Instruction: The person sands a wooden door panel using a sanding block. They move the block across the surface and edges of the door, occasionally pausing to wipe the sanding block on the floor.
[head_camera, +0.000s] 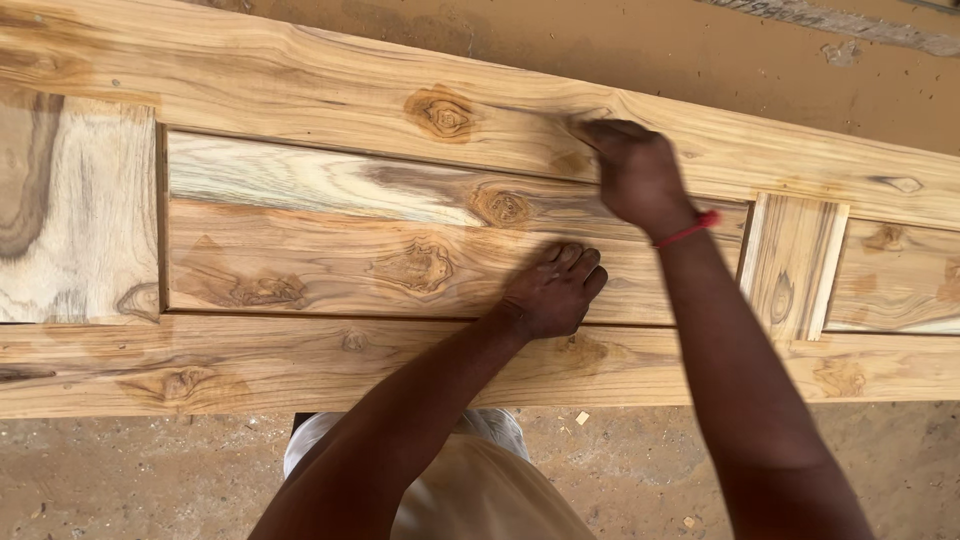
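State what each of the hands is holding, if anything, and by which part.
Left hand rests flat on the wooden door panel, gripping nothing. Right hand presses on the upper rail; blur hides whether it holds anything.

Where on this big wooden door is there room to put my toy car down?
The wide panel left of the left hand is bare, up to the upright piece at its far left. The small panel past the right hand is bare too. The middle is crowded: both hands press there.

No packages, labels, signs or screens in the head view (checked edge to edge). A pale strip at the top right edge is too blurred to identify; it may be scrap, not a label.
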